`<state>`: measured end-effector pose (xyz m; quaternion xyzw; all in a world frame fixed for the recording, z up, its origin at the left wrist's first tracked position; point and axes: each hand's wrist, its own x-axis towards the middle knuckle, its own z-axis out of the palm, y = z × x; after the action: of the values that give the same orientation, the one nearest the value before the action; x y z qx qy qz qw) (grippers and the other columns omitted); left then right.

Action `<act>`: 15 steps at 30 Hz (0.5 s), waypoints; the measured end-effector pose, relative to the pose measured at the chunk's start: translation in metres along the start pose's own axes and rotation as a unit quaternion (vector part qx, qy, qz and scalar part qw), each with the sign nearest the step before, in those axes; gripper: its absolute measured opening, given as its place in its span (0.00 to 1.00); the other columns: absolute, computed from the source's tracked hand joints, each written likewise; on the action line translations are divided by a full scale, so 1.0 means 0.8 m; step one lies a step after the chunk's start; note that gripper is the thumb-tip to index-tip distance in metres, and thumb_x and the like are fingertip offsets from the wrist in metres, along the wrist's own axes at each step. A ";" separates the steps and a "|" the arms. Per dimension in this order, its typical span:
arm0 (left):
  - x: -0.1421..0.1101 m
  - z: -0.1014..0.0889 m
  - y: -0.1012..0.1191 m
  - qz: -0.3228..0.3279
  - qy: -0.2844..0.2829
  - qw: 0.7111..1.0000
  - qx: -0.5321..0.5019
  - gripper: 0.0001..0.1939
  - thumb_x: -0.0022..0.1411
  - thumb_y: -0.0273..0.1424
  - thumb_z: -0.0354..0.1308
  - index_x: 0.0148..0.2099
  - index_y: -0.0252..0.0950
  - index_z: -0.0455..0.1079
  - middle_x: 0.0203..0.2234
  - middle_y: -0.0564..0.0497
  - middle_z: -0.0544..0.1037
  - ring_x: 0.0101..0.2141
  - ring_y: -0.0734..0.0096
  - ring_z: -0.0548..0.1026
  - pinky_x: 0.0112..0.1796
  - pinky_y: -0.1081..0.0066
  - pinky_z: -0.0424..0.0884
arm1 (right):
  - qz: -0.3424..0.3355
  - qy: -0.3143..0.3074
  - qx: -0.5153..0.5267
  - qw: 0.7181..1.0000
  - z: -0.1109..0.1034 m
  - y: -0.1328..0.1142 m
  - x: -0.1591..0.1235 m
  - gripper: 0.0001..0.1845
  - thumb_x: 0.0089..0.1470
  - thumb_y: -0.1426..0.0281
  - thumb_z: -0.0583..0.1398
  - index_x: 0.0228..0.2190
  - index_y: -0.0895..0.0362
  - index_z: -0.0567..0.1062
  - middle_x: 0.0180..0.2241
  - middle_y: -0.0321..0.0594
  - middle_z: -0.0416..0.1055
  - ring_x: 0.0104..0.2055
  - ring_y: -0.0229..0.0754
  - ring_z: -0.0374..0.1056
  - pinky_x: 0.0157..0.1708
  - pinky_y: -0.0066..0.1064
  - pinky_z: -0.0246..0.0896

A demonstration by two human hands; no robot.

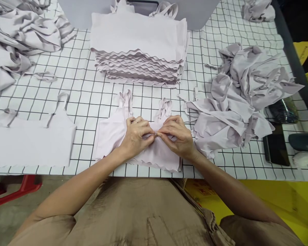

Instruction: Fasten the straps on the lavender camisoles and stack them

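Note:
A pale pinkish-grey strappy top lies flat at the table's front edge, its two straps pointing away from me. Both hands meet over the middle of its upper edge. My left hand is closed in a pinch there, with a ring on one finger. Opposite it, my right hand pinches at the same spot, fingertips nearly touching the left ones. A tiny thin shiny or pale bit shows between the fingertips, too small to name. My fingers cover part of the neckline.
Behind the top stands a neat stack of similar tops, against a grey bin. Crumpled tops heap at right, more at far left. Another top lies flat at left. A phone rests on the gridded tablecloth.

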<state>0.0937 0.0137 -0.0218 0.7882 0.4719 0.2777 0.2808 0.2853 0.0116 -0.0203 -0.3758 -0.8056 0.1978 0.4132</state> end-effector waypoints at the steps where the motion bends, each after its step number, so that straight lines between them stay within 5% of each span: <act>1: 0.000 0.000 0.000 0.001 -0.001 1.000 -0.001 0.06 0.60 0.26 0.63 0.30 0.40 0.76 0.25 0.56 0.76 0.36 0.66 0.70 0.47 0.59 0.54 | 0.000 -0.001 -0.002 1.000 0.000 0.000 0.000 0.05 0.58 0.75 0.62 0.31 0.54 0.77 0.26 0.38 0.75 0.35 0.44 0.66 0.41 0.45 0.64; 8: 0.002 -0.003 0.000 0.002 -0.015 1.000 -0.019 0.08 0.61 0.26 0.63 0.30 0.41 0.78 0.24 0.56 0.75 0.35 0.67 0.69 0.46 0.60 0.52 | -0.044 -0.038 -0.053 0.997 -0.007 0.005 0.003 0.08 0.59 0.77 0.59 0.31 0.55 0.75 0.26 0.39 0.72 0.37 0.46 0.64 0.42 0.45 0.62; 15: 0.003 -0.005 -0.003 -0.001 -0.022 0.999 -0.033 0.09 0.63 0.30 0.65 0.29 0.40 0.78 0.24 0.56 0.74 0.34 0.68 0.69 0.46 0.60 0.52 | -0.055 -0.279 -0.111 0.952 -0.039 0.002 0.035 0.16 0.63 0.78 0.53 0.26 0.58 0.73 0.26 0.41 0.69 0.41 0.47 0.62 0.46 0.46 0.55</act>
<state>0.0901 0.0174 -0.0203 0.7842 0.4566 0.2753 0.3173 0.3008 0.0346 0.0117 -0.3048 -0.9248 0.1810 0.1381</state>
